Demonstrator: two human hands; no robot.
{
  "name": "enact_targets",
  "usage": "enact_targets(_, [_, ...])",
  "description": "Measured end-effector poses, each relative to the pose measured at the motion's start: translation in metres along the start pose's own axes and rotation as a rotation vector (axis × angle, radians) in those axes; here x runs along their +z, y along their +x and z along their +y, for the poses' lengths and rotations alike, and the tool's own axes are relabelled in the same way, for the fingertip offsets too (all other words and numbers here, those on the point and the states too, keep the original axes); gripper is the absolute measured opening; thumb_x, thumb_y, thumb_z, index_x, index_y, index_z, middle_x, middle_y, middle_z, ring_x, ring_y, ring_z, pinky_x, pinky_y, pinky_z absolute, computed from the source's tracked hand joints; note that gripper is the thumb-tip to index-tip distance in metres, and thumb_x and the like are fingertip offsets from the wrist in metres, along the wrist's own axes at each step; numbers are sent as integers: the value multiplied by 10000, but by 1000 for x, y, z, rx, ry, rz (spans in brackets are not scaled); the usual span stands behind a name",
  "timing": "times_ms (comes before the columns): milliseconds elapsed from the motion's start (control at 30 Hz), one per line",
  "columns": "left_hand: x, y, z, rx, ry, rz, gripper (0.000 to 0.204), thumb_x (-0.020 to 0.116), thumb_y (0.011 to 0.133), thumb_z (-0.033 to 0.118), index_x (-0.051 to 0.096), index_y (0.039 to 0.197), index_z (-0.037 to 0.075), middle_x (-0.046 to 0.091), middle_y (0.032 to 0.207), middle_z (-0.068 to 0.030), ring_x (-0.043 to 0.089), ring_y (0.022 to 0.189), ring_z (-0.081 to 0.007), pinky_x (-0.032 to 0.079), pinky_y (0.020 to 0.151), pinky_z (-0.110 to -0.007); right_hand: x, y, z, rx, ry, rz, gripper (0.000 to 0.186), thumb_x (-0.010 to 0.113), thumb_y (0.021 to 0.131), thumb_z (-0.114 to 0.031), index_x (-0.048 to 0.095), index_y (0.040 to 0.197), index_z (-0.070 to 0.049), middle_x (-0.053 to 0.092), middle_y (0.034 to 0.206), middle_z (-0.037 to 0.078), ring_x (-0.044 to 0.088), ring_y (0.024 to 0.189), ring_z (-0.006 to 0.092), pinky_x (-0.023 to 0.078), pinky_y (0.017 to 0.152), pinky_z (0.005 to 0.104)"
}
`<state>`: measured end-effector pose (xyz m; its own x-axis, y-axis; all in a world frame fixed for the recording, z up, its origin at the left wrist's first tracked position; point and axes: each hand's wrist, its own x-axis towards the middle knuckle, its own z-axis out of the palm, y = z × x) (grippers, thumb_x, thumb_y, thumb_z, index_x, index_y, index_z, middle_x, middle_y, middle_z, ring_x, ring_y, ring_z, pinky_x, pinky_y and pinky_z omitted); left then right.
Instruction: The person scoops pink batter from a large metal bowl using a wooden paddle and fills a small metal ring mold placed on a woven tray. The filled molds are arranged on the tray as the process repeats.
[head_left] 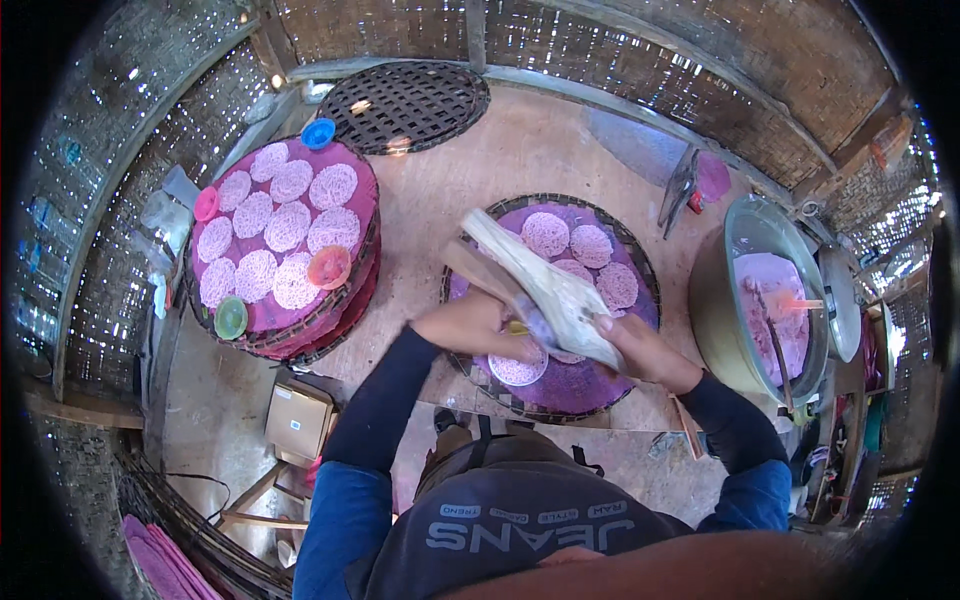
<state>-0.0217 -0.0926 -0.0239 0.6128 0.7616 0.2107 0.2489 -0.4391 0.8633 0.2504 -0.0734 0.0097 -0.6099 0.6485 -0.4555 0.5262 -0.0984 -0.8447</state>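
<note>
Over the middle tray I hold a wooden press [570,292] made of two long pieces, one pale and one brown, slanting from far left to near right. My right hand [640,350] is closed round the near end of the pale piece. Beside the brown piece, my left hand [480,325] is closed on the press's lower part, where a bit of yellow shows. Just below its fingers lies a pink lacy noodle round [518,370] with a pale rim. More pink rounds [546,234] lie on the purple cloth of the round woven tray [652,262]; the press hides some.
At left, stacked trays [375,235] carry several pink rounds and small blue, red, orange and green bowls. A dark lattice tray [405,105] lies at the back. On the right stands a large basin [712,315] of pink dough with a stick and an orange-handled tool.
</note>
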Motion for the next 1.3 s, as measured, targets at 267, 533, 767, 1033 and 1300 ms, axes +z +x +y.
enact_targets(267, [17, -15, 18, 4, 427, 674, 410, 714, 732, 243, 610, 1079, 50, 620, 1082, -125, 574, 1033, -277, 428, 909, -387, 47, 44, 65, -634, -350, 329, 634, 576, 818, -461, 481, 1244, -1, 546, 1184, 164, 502, 1121, 263, 341, 992, 382])
enact_targets(533, [19, -48, 10, -220, 6, 972, 335, 735, 731, 139, 632, 1026, 21, 659, 1001, -100, 615, 946, -228, 462, 839, -343, 113, 42, 63, -385, -795, 624, 1002, 701, 626, -541, 288, 1377, -21, 473, 1248, 178, 385, 1232, 342, 113, 1044, 585])
enact_targets(767, [20, -50, 5, -275, -146, 943, 366, 736, 725, 86, 605, 1054, -6, 651, 1012, -100, 613, 936, -208, 463, 839, -325, 112, 45, 67, -401, -758, 632, 998, 728, 625, -494, 285, 1367, 4, 464, 1255, 175, 377, 1237, 338, 113, 1026, 597])
enact_targets(1033, [19, -42, 4, -278, -353, 939, 353, 708, 738, 58, 578, 1054, -30, 636, 1016, -110, 597, 941, -187, 460, 833, -305, 110, 37, 62, -401, -735, 628, 1009, 753, 610, -476, 289, 1362, 9, 460, 1265, 167, 390, 1223, 330, 119, 1019, 595])
enact_targets(1300, [15, -33, 15, -219, -382, 1026, 261, 655, 728, -23, 579, 978, -16, 613, 859, -47, 562, 733, -129, 449, 639, -262, 45, -41, 74, -237, -479, 747, 1051, 830, 566, -342, 261, 1367, 30, 546, 1145, 227, 553, 1020, 350, 405, 883, 397])
